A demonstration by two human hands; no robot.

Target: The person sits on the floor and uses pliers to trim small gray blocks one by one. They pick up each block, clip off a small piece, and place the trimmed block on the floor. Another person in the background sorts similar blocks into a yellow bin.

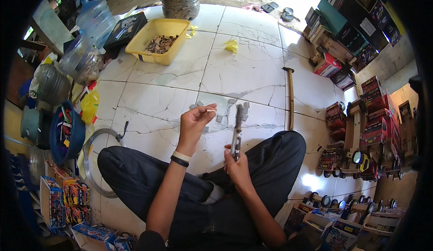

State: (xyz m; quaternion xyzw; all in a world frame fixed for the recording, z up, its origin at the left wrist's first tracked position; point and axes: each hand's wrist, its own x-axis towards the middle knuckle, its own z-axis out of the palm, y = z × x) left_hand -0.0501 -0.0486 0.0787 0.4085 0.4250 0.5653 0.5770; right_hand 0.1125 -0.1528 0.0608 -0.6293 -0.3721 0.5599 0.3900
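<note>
My left hand (pixel 194 127) is raised over the tiles, thumb and fingertips pinching a small pale flat piece (pixel 210 110). To its right, my right hand (pixel 237 169) is wrapped round the lower end of a long, narrow, dark grey tool (pixel 237 127) with a worn, blotchy surface. The tool points away from me, and its exact kind is unclear. Several small grey square pieces (pixel 219 118) lie on the floor beyond and around both hands. The hands are apart from each other.
A hammer (pixel 290 97) lies on the cracked white tiles (pixel 171 72) at the right. Far left stands a yellow basin (pixel 169 54) of small scraps. A wire coil (pixel 92 178) and a blue tub (pixel 55 131) are at my left; toy trucks (pixel 356 133) crowd the right.
</note>
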